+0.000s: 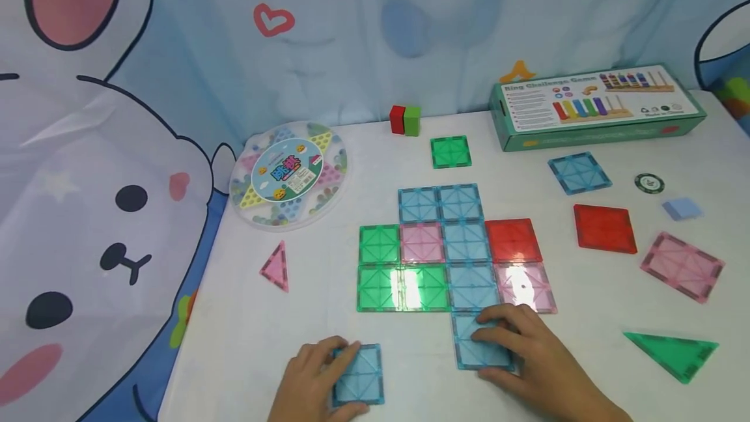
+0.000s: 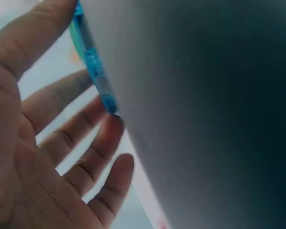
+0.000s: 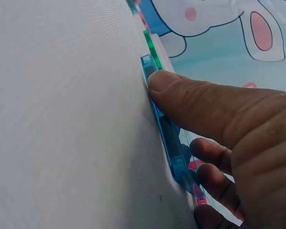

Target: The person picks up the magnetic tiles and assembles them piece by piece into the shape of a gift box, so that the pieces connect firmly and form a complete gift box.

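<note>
In the head view my left hand [image 1: 313, 379] holds a translucent blue square tile [image 1: 360, 375] by its edges, low on the white table. Its thumb is at the near edge, the fingers along the left and far edges. My right hand [image 1: 524, 350] grips another blue square tile [image 1: 471, 344], thumb on the near edge [image 3: 169, 138] and fingers bent over its top. That tile lies flat under the bottom blue tile [image 1: 473, 286] of a flat layout of joined squares. Green tiles [image 1: 379, 288] make up its left side, a red tile [image 1: 513, 240] and a pink tile [image 1: 524, 288] its right.
Loose tiles lie around: a pink triangle [image 1: 275, 267], a green triangle [image 1: 674, 353], a red square [image 1: 605, 229], a pink square [image 1: 682, 267], a blue square [image 1: 579, 172]. Behind are a round game board [image 1: 293, 174], small cubes [image 1: 405, 120] and a green box [image 1: 597, 108].
</note>
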`<action>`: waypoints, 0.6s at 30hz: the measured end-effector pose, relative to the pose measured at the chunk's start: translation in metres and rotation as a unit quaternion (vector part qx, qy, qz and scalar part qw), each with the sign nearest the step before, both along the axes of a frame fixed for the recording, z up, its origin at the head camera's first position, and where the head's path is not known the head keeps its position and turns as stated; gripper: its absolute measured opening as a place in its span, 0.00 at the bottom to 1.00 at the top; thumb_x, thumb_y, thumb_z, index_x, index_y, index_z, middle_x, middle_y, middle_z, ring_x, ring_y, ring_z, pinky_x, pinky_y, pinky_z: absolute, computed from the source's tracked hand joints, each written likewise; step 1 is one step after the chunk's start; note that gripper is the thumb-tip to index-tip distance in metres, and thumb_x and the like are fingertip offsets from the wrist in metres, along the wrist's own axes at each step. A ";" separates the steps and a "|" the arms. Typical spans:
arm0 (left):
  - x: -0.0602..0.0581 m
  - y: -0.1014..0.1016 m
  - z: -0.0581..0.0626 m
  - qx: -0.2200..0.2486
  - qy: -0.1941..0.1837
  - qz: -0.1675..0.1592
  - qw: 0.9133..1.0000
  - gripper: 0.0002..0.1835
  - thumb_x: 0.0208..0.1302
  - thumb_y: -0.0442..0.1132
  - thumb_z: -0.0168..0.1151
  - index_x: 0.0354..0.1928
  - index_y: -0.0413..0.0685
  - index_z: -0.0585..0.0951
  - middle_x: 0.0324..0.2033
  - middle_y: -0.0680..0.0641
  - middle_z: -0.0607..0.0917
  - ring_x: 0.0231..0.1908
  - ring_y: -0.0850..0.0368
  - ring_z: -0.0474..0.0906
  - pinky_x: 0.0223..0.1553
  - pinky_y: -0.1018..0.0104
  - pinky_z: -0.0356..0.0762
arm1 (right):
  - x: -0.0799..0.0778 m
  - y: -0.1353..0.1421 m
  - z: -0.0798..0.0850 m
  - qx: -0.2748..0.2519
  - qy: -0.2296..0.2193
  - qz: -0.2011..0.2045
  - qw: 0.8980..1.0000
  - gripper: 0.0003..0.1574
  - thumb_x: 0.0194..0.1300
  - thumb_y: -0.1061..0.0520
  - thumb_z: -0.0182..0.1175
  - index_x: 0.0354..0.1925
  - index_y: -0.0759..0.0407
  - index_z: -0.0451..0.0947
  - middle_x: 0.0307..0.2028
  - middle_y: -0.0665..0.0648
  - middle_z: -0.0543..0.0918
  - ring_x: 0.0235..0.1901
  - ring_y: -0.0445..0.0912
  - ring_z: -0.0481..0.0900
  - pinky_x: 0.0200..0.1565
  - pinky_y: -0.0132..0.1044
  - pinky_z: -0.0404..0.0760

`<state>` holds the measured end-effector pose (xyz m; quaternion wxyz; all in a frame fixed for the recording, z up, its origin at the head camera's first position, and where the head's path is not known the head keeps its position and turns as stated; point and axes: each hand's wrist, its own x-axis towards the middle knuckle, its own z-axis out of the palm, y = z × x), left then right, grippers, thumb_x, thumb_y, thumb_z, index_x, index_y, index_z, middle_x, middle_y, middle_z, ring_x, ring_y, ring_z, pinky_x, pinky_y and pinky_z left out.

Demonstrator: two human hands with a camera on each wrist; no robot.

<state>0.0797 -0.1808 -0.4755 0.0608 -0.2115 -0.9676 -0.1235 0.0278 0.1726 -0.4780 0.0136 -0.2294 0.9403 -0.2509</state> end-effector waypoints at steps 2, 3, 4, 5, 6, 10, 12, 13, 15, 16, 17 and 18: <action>-0.006 0.020 0.000 -0.005 0.008 -0.049 0.999 0.40 0.46 0.73 0.61 0.58 0.58 0.77 0.49 0.55 0.74 0.38 0.65 0.66 0.32 0.72 0.65 | 0.000 0.001 0.000 -0.006 0.008 0.004 1.000 0.32 0.38 0.38 0.76 0.45 0.29 0.79 0.51 0.35 0.69 0.51 0.34 0.63 0.43 0.32 0.80; -0.009 0.030 0.001 -0.014 0.011 -0.071 0.997 0.40 0.48 0.74 0.58 0.58 0.58 0.77 0.49 0.55 0.74 0.38 0.64 0.67 0.32 0.72 0.65 | 0.000 0.001 -0.001 -0.013 0.012 0.005 1.000 0.32 0.38 0.38 0.76 0.45 0.29 0.79 0.51 0.35 0.69 0.51 0.34 0.63 0.43 0.33 0.80; -0.013 0.038 0.003 -0.026 0.011 -0.090 0.996 0.40 0.49 0.74 0.57 0.59 0.58 0.76 0.49 0.54 0.74 0.38 0.63 0.67 0.32 0.72 0.64 | 0.000 0.001 -0.001 -0.020 0.016 0.007 1.000 0.32 0.37 0.39 0.77 0.45 0.30 0.79 0.52 0.36 0.69 0.51 0.34 0.63 0.42 0.32 0.80; -0.017 0.045 0.006 -0.041 0.013 -0.107 0.993 0.41 0.49 0.75 0.56 0.58 0.57 0.76 0.48 0.54 0.74 0.38 0.62 0.68 0.32 0.71 0.64 | -0.001 0.001 -0.002 -0.028 0.019 0.008 0.999 0.32 0.37 0.39 0.77 0.45 0.30 0.79 0.52 0.36 0.70 0.51 0.34 0.63 0.42 0.32 0.80; -0.021 0.052 0.009 -0.057 0.014 -0.123 0.991 0.41 0.48 0.75 0.56 0.58 0.56 0.75 0.47 0.54 0.74 0.38 0.61 0.68 0.32 0.70 0.64 | -0.001 0.002 -0.003 -0.037 0.022 0.010 0.999 0.32 0.37 0.39 0.77 0.45 0.30 0.79 0.52 0.36 0.70 0.51 0.34 0.63 0.42 0.32 0.80; -0.039 0.071 0.022 -0.122 0.014 -0.151 0.981 0.42 0.43 0.74 0.60 0.55 0.55 0.72 0.44 0.54 0.74 0.39 0.58 0.68 0.38 0.65 0.65 | 0.000 0.004 -0.002 -0.065 0.029 0.015 0.997 0.31 0.39 0.39 0.76 0.45 0.29 0.78 0.52 0.37 0.70 0.51 0.35 0.64 0.44 0.28 0.78; -0.048 0.079 0.027 -0.146 0.020 -0.151 0.977 0.42 0.42 0.74 0.62 0.53 0.55 0.72 0.42 0.55 0.73 0.39 0.58 0.67 0.39 0.64 0.63 | 0.000 0.005 -0.002 -0.079 0.030 0.019 0.996 0.30 0.41 0.39 0.76 0.45 0.30 0.78 0.52 0.37 0.70 0.51 0.35 0.64 0.46 0.23 0.75; -0.052 0.083 0.028 -0.154 0.023 -0.151 0.976 0.41 0.41 0.75 0.61 0.52 0.55 0.72 0.41 0.55 0.72 0.39 0.58 0.66 0.39 0.64 0.62 | 0.000 0.005 -0.002 -0.087 0.031 0.022 0.996 0.29 0.41 0.39 0.75 0.45 0.30 0.78 0.52 0.38 0.71 0.51 0.36 0.65 0.47 0.21 0.73; -0.058 0.090 0.029 -0.161 0.032 -0.151 0.975 0.40 0.41 0.76 0.60 0.49 0.55 0.72 0.39 0.55 0.71 0.38 0.58 0.65 0.37 0.65 0.61 | 0.001 0.005 -0.001 -0.096 0.029 0.024 0.995 0.29 0.41 0.40 0.75 0.45 0.30 0.78 0.52 0.38 0.71 0.50 0.36 0.65 0.48 0.19 0.72; -0.060 0.094 0.030 -0.163 0.034 -0.150 0.974 0.40 0.41 0.77 0.59 0.48 0.55 0.73 0.37 0.55 0.70 0.38 0.58 0.65 0.36 0.65 0.60 | 0.001 0.005 -0.001 -0.099 0.028 0.024 0.994 0.29 0.41 0.40 0.76 0.45 0.30 0.78 0.51 0.38 0.71 0.50 0.36 0.65 0.48 0.19 0.71; -0.062 0.097 0.030 -0.164 0.036 -0.150 0.974 0.40 0.40 0.77 0.59 0.47 0.55 0.73 0.37 0.55 0.70 0.37 0.58 0.64 0.34 0.66 0.59 | 0.001 0.005 0.000 -0.101 0.026 0.023 0.994 0.29 0.41 0.40 0.76 0.45 0.30 0.78 0.51 0.38 0.71 0.50 0.36 0.65 0.47 0.20 0.72; -0.063 0.100 0.030 -0.163 0.036 -0.150 0.975 0.40 0.40 0.78 0.58 0.46 0.55 0.73 0.36 0.55 0.69 0.36 0.58 0.63 0.33 0.66 0.59 | 0.002 0.005 0.000 -0.101 0.025 0.022 0.994 0.29 0.41 0.40 0.76 0.45 0.30 0.78 0.51 0.38 0.71 0.50 0.36 0.65 0.47 0.21 0.73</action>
